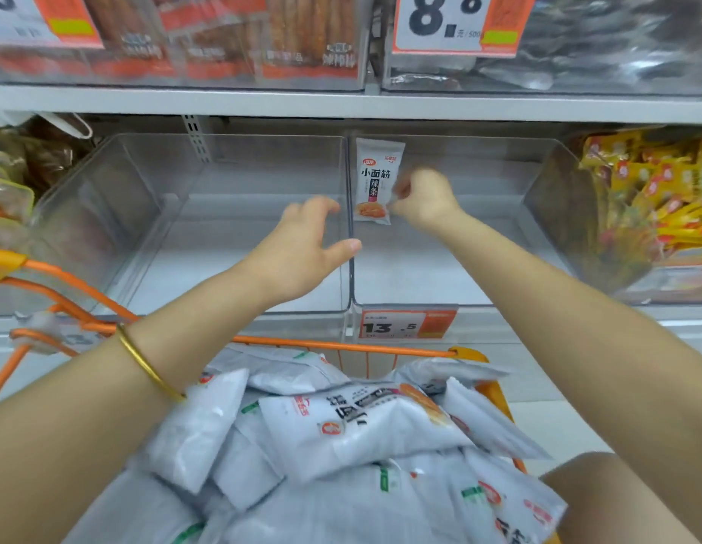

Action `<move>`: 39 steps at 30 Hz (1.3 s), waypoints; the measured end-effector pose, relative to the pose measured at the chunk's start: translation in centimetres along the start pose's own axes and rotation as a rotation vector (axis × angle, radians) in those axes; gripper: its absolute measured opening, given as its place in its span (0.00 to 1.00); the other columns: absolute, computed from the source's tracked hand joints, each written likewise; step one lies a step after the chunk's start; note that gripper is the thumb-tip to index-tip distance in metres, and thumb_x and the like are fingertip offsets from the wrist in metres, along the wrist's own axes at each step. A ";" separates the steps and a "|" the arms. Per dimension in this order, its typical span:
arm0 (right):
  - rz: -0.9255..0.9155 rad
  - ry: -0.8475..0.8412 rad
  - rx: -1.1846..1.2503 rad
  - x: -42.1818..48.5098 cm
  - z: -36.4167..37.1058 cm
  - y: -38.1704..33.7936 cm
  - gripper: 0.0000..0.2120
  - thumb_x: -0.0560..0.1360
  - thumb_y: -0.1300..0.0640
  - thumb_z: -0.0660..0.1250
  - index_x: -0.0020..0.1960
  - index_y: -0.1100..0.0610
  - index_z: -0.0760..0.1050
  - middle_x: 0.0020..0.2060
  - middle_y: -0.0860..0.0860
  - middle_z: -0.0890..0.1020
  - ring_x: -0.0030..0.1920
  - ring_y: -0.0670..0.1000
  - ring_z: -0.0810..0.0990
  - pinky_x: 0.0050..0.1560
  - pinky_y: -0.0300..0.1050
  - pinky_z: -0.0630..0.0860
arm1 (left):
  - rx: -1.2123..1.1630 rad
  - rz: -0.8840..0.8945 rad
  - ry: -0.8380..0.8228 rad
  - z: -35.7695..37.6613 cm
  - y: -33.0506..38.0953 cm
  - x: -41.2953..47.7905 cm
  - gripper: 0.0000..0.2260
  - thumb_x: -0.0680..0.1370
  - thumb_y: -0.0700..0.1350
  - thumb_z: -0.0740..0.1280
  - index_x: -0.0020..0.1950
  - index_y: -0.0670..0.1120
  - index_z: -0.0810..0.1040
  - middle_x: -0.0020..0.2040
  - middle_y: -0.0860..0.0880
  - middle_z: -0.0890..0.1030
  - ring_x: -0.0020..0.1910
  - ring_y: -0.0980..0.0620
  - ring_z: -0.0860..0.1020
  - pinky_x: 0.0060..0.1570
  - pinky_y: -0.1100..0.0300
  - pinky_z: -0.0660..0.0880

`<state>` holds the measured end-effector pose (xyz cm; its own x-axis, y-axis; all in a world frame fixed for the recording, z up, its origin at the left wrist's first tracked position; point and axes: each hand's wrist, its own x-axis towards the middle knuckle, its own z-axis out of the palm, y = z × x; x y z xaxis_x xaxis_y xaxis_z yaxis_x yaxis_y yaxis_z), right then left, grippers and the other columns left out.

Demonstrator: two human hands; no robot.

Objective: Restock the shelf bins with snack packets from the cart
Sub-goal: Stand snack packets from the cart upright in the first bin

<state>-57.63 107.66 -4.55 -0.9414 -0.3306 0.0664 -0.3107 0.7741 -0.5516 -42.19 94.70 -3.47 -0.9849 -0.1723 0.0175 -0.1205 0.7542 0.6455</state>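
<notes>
My right hand point(422, 198) pinches the lower right edge of a small white snack packet point(374, 178) and holds it upright against the left wall of the right clear bin point(537, 182). My left hand point(306, 245) hovers with fingers spread over the left clear bin point(117, 214), next to the divider between the two bins. Nothing else lies in either bin. Below my arms the orange cart point(341, 345) is heaped with several large white snack bags point(353, 426).
A bin of yellow packets point(647, 206) stands at the right and brown snack packs point(12, 178) at the left. The upper shelf point(341, 104) holds full bins with price signs. A 13.5 price tag point(406, 325) hangs on the right bin's front.
</notes>
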 end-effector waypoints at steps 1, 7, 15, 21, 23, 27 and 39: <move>-0.084 -0.075 0.005 -2.3 -1.3 -0.4 0.05 0.73 0.60 0.69 0.47 0.60 0.77 0.42 0.54 0.80 0.41 0.48 0.80 0.41 0.40 0.75 | -0.001 0.025 0.057 -0.1 0.3 -0.3 0.23 0.77 0.51 0.66 0.68 0.46 0.65 0.62 0.45 0.67 0.53 0.50 0.73 0.55 0.62 0.67; -0.249 -0.611 -0.143 -14.5 -8.2 -0.7 0.14 0.73 0.45 0.68 0.47 0.55 0.81 0.40 0.49 0.84 0.40 0.47 0.82 0.42 0.42 0.79 | -0.017 0.185 0.198 -0.2 2.2 -2.5 0.09 0.76 0.45 0.68 0.52 0.49 0.69 0.52 0.47 0.68 0.37 0.61 0.69 0.39 0.71 0.63; -0.351 -0.508 -0.324 -16.3 -8.2 1.0 0.08 0.75 0.54 0.68 0.42 0.59 0.79 0.31 0.46 0.75 0.34 0.47 0.71 0.35 0.33 0.65 | -0.107 0.287 0.083 0.0 5.1 -4.3 0.02 0.76 0.44 0.67 0.47 0.47 0.75 0.41 0.56 0.74 0.37 0.61 0.72 0.38 0.76 0.66; -0.411 -0.139 -0.028 -14.7 -9.6 -1.4 0.06 0.76 0.59 0.65 0.41 0.59 0.75 0.31 0.46 0.73 0.31 0.43 0.69 0.34 0.32 0.65 | -0.250 0.218 -0.280 0.4 6.1 -4.3 0.13 0.72 0.43 0.72 0.54 0.41 0.77 0.48 0.47 0.81 0.44 0.59 0.78 0.43 0.69 0.75; -0.347 -0.068 0.201 -13.7 -9.2 -1.8 0.07 0.76 0.59 0.66 0.44 0.64 0.77 0.34 0.51 0.77 0.33 0.45 0.73 0.35 0.34 0.70 | -0.299 0.145 -0.264 0.6 6.0 -3.7 0.13 0.71 0.41 0.73 0.53 0.42 0.76 0.49 0.46 0.82 0.46 0.54 0.81 0.45 0.64 0.78; -0.032 -0.234 0.748 -12.3 -8.2 -0.6 0.12 0.78 0.51 0.64 0.51 0.61 0.76 0.41 0.53 0.84 0.39 0.50 0.84 0.38 0.43 0.81 | -0.470 0.021 -0.129 0.3 5.9 -1.7 0.08 0.73 0.40 0.71 0.51 0.43 0.78 0.43 0.49 0.83 0.34 0.60 0.81 0.30 0.69 0.74; 0.253 -0.242 0.644 -2.8 -1.8 2.5 0.16 0.72 0.66 0.70 0.59 0.63 0.74 0.46 0.56 0.83 0.38 0.52 0.82 0.41 0.50 0.81 | 0.458 0.193 -0.022 -0.4 2.7 3.9 0.25 0.76 0.58 0.63 0.66 0.43 0.71 0.67 0.43 0.68 0.69 0.41 0.64 0.67 0.47 0.62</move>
<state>-56.05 111.50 -4.65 -0.8959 -0.3511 -0.2721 0.1210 0.3966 -0.9100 -46.34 95.75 -1.37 -0.9964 0.0074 0.0846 0.0268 0.9727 0.2305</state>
